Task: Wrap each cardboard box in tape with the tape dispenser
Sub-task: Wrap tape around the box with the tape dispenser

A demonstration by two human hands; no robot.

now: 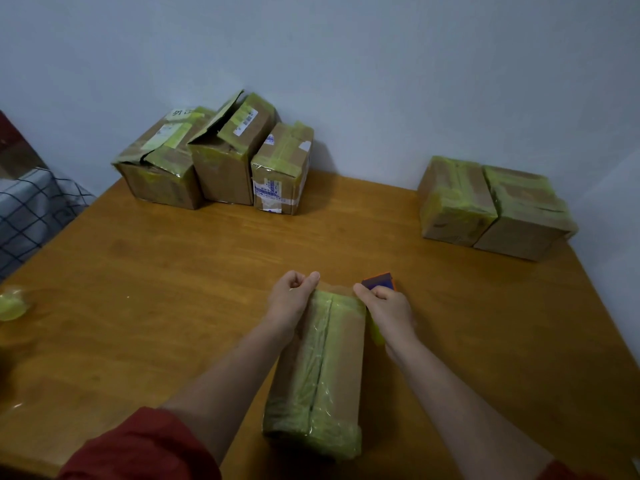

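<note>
A: Where is the box being worked on?

B: The cardboard box (325, 368) lies lengthwise on the wooden tabletop (173, 271), straight in front of the person, between both forearms. Yellow-green tape runs along its top seam and covers the near end. Its flaps are closed, so what it holds cannot be seen.

A: And the hands?

B: The left hand (291, 296) is curled into a loose fist at the far left corner of the box, thumb pressed toward the top edge. The right hand (388, 306) is closed around the tape dispenser (379, 282), whose dark blue and orange head shows just past the fingers, at the far right corner of the box. A strip of clear-looking tape seems stretched across the far edge between the two hands, though it is faint.

A: Other boxes?

B: Three boxes (214, 157) stand together against the wall at the far left, taped in the same green; the middle one has a flap lifted, but its inside is not visible. Two more boxes (491, 206) sit side by side at the far right, touching, both closed and heavily taped. A greenish wad of tape (12, 304) lies at the left edge of the tabletop.
</note>
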